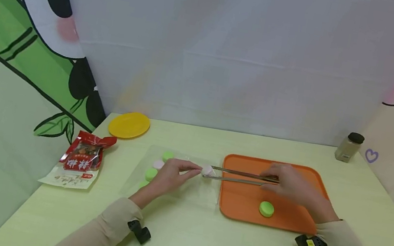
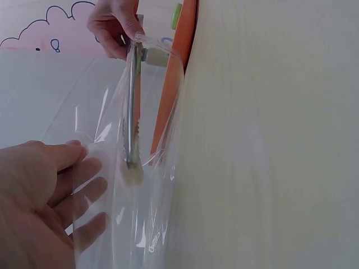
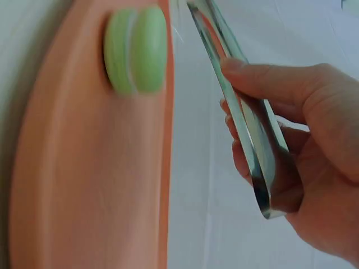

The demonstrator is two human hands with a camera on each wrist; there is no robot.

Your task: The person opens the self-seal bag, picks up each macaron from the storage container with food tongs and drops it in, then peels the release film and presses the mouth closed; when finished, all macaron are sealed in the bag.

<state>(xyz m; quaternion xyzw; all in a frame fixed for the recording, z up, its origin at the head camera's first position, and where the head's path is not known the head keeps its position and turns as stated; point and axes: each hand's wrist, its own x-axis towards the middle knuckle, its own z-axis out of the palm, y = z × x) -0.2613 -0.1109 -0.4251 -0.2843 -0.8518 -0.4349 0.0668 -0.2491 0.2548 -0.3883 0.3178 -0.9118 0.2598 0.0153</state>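
Note:
My left hand [image 1: 173, 176] pinches the edge of a clear plastic bag [image 1: 188, 194] between thumb and fingers, and in the left wrist view the bag's film [image 2: 154, 224] spreads in front of that hand. My right hand [image 1: 290, 188] grips metal tongs [image 1: 243, 174], which point left. The toothed tips reach in at the bag's mouth, with a pale macaron [image 1: 208, 170] at them. Several green and pale macarons [image 1: 151, 174] lie in the bag's left part, some hidden behind my left hand. On the orange tray [image 1: 236, 211] sits one green macaron [image 1: 266, 209], below the tongs.
A yellow plate [image 1: 129, 125] lies at the table's back left corner. Nearer, at the left edge, is a red and white food packet [image 1: 79, 160]. A jar with a black lid [image 1: 348, 147] stands at the back right. Behind the table hangs a printed cloth [image 1: 232, 59].

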